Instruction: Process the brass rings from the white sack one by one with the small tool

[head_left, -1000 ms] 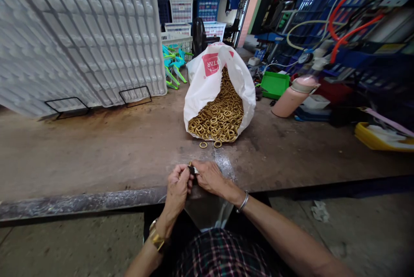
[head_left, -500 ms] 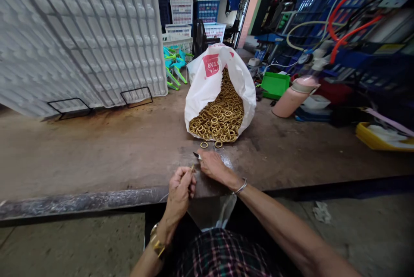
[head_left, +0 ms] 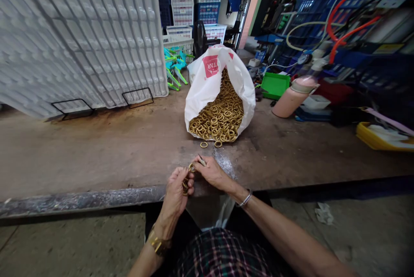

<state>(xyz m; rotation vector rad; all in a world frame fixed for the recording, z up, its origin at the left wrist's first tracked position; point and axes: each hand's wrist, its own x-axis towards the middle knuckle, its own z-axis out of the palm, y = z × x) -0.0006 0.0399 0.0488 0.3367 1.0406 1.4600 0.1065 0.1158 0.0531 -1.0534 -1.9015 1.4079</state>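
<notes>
My left hand (head_left: 176, 188) is closed around several brass-coloured rings, with one ring (head_left: 190, 167) sticking up between thumb and finger. Against that ring, my right hand (head_left: 212, 174) is closed on a small pointed knife (head_left: 202, 162), its tip directed away from me. Most of the knife is hidden in the fingers. Beyond the hands a white plastic bag (head_left: 201, 98) lies with its mouth towards me, full of brass rings (head_left: 223, 115). Two loose rings, a left one (head_left: 203, 144) and a right one (head_left: 218, 144), rest on the table in front of it.
The brown table (head_left: 106, 147) has a film-wrapped front edge. Ribbed translucent trays (head_left: 129, 31) stand upright at left near black wire stands. To the right are a green tray (head_left: 274, 86), a pink bottle (head_left: 293, 98) and a yellow tray (head_left: 375, 139). Orange hoses hang above.
My right hand has drawn back towards my left and now meets the raised ring. The knife has turned with it. More rings show in my left hand.
</notes>
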